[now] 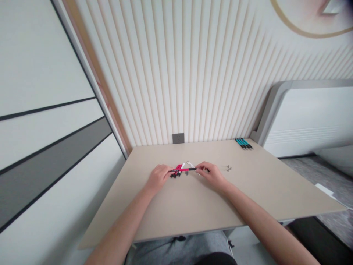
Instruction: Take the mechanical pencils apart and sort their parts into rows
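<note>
A pink and black pen (185, 169) is held level above the table, between my two hands. My left hand (159, 177) pinches its left end. My right hand (211, 173) is closed at its right end, by the black grip and a silvery tip; whether that tip is a separate piece is too small to tell. Behind and under the pen lie several pink and white pen barrels (176, 171) with black ends. Thin clear or white rods (189, 163) lie just left of my right hand. Small dark pieces (186, 173) sit between the hands.
Several teal and black pens (243, 144) lie side by side at the table's back right corner. Small metallic pieces (228, 168) rest right of my right hand. The beige table (176, 206) meets a ribbed wall with a dark socket (178, 138). A bed headboard (306, 114) stands at right.
</note>
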A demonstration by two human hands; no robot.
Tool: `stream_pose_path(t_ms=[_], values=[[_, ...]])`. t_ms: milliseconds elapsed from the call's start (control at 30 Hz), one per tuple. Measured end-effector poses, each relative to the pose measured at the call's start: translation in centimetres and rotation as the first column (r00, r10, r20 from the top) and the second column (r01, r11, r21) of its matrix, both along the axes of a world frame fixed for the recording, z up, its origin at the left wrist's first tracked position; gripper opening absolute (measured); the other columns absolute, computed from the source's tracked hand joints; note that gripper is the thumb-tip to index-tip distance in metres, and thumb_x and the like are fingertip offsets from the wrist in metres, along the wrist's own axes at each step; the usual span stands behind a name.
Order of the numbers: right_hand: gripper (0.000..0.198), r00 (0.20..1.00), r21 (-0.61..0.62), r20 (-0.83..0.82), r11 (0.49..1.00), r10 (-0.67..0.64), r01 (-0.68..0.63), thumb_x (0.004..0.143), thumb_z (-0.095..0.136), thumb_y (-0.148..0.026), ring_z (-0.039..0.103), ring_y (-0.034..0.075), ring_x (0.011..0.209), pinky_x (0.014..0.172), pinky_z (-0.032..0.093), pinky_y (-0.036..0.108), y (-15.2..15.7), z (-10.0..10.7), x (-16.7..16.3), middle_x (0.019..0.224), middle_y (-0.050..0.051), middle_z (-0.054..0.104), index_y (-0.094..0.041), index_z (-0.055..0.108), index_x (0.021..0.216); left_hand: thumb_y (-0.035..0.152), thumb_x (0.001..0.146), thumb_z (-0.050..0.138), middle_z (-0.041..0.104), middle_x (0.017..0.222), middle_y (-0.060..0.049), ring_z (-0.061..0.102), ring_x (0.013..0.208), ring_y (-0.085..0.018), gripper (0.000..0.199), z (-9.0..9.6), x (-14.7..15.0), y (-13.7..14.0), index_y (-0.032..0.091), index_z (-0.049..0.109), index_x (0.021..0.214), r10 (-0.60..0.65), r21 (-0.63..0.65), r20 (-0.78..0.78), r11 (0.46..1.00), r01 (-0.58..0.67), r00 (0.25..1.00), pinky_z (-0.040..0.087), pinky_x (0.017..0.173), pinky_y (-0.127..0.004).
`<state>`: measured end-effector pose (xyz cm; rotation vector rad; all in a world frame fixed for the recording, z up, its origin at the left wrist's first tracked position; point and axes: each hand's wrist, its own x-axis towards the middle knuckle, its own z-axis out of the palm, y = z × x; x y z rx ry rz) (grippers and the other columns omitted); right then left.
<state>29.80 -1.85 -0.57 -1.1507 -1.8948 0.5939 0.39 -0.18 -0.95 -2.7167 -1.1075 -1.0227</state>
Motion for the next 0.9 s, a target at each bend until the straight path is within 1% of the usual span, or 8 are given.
stream_pose_path(t_ms=[133, 300, 367, 467, 533, 667, 800, 900], values=[[0.025, 1.000, 0.045, 0.027, 0.999, 0.007, -0.008, 0.090, 0.056, -0.040, 0.060, 0.018, 0.072, 0.070, 0.045, 0.030, -0.06, 0.10, 0.03, 0.079, 0.005, 0.069, -0.020, 0.072, 0.089, 0.034, 0.099, 0.047, 0.066, 0.082, -0.004, 0.059, 0.076, -0.018, 0.021, 0.07, 0.08, -0.03, 0.020, 0.063, 0.098, -0.014, 0.016, -0.013, 1.000, 0.015, 1.000, 0.045, 0.072, -0.032], [0.028, 0.994, 0.085, 0.112, 0.996, 0.013, -0.022, 0.094, 0.051, -0.039, 0.061, 0.019, 0.075, 0.072, 0.045, 0.032, -0.02, -0.04, 0.07, 0.080, 0.007, 0.070, -0.020, 0.071, 0.088, 0.034, 0.099, 0.047, 0.066, 0.080, -0.004, 0.059, 0.074, -0.017, 0.022, 0.26, 0.08, -0.09, 0.020, 0.064, 0.097, -0.021, 0.027, -0.053, 0.999, 0.023, 0.998, 0.045, 0.072, -0.032], [0.028, 0.991, 0.120, 0.136, 0.992, 0.014, -0.030, 0.094, 0.051, -0.041, 0.062, 0.020, 0.078, 0.075, 0.045, 0.033, 0.07, -0.16, 0.13, 0.083, 0.008, 0.069, -0.021, 0.070, 0.094, 0.033, 0.099, 0.046, 0.066, 0.081, -0.004, 0.059, 0.075, -0.017, 0.022, 0.24, 0.05, -0.08, 0.020, 0.064, 0.098, -0.018, 0.023, -0.051, 1.000, 0.020, 0.999, 0.045, 0.072, -0.032], [0.030, 0.985, 0.189, 0.170, 0.979, 0.042, -0.074, 0.093, 0.054, -0.043, 0.062, 0.022, 0.088, 0.083, 0.045, 0.037, 0.16, -0.35, 0.20, 0.093, 0.009, 0.070, -0.021, 0.067, 0.109, 0.033, 0.099, 0.047, 0.067, 0.082, -0.004, 0.060, 0.076, -0.017, 0.021, 0.18, 0.11, -0.12, 0.020, 0.063, 0.099, -0.015, 0.015, -0.041, 1.000, 0.015, 0.999, 0.045, 0.073, -0.032], [0.030, 0.977, 0.219, 0.206, 0.970, 0.060, -0.105, 0.093, 0.054, -0.043, 0.062, 0.023, 0.091, 0.084, 0.044, 0.038, 0.13, -0.41, 0.16, 0.098, 0.010, 0.070, -0.022, 0.066, 0.112, 0.033, 0.099, 0.047, 0.067, 0.082, -0.004, 0.060, 0.077, -0.018, 0.020, 0.20, 0.26, -0.24, 0.020, 0.063, 0.099, -0.026, 0.011, -0.048, 1.000, 0.027, 0.998, 0.044, 0.074, -0.032], [0.026, 0.964, 0.243, 0.259, 0.962, 0.058, -0.123, 0.096, 0.050, -0.040, 0.062, 0.023, 0.090, 0.082, 0.042, 0.037, -0.08, -0.26, -0.08, 0.095, 0.009, 0.071, -0.024, 0.069, 0.103, 0.034, 0.099, 0.048, 0.067, 0.082, -0.003, 0.060, 0.077, -0.018, 0.020, 0.42, 0.58, -0.49, 0.021, 0.063, 0.098, -0.045, 0.014, -0.074, 0.999, 0.046, 0.996, 0.044, 0.074, -0.033], [0.024, 0.967, 0.259, 0.250, 0.959, 0.047, -0.113, 0.096, 0.051, -0.038, 0.062, 0.022, 0.088, 0.082, 0.042, 0.037, -0.16, -0.08, -0.09, 0.093, 0.008, 0.071, -0.023, 0.069, 0.101, 0.038, 0.096, 0.052, 0.069, 0.086, -0.005, 0.062, 0.080, -0.018, 0.022, 0.53, 0.33, -0.32, 0.020, 0.063, 0.103, 0.008, 0.030, -0.039, 1.000, -0.006, 0.999, 0.045, 0.077, -0.034], [0.025, 0.970, 0.264, 0.241, 0.959, 0.037, -0.102, 0.096, 0.050, -0.039, 0.061, 0.022, 0.087, 0.081, 0.042, 0.037, -0.05, -0.12, 0.08, 0.092, 0.009, 0.071, -0.023, 0.069, 0.101, 0.038, 0.096, 0.052, 0.069, 0.082, -0.004, 0.061, 0.076, -0.018, 0.023, 0.46, -0.20, 0.03, 0.019, 0.065, 0.096, 0.035, 0.053, -0.044, 0.998, -0.033, 0.998, 0.045, 0.075, -0.033]])
